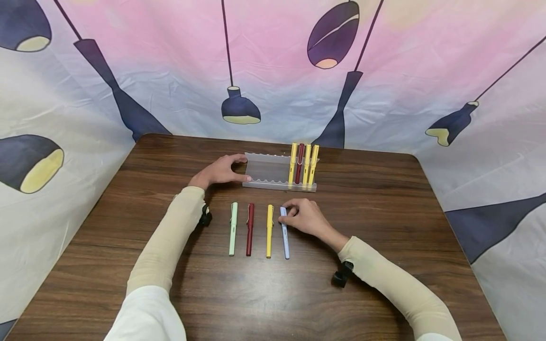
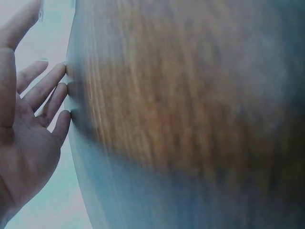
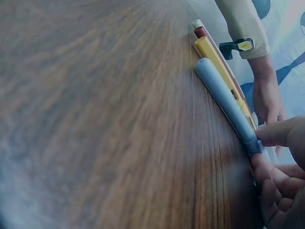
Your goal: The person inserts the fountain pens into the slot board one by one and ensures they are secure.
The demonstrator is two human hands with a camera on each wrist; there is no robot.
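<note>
My right hand (image 1: 308,217) pinches a light blue pen (image 1: 285,239) near its upper end, between thumb and fingers. The pen lies along the table, and its far end touches the wood in the right wrist view. A yellow pen (image 1: 269,232), a dark red pen (image 1: 250,230) and a pale green pen (image 1: 232,229) lie in a row to its left. My left hand (image 1: 219,170) holds the left end of a clear pen rack (image 1: 266,170), thumb at the front corner and fingers at the back. Yellow pens and one dark red pen (image 1: 300,163) stand in the rack's right part.
The brown wooden table (image 1: 256,298) reaches back to a cloth backdrop (image 1: 179,61) printed with lamps. A black wrist camera (image 1: 342,274) sits below the right sleeve, another (image 1: 206,216) beside the left sleeve. The rack's left slots hold no pens.
</note>
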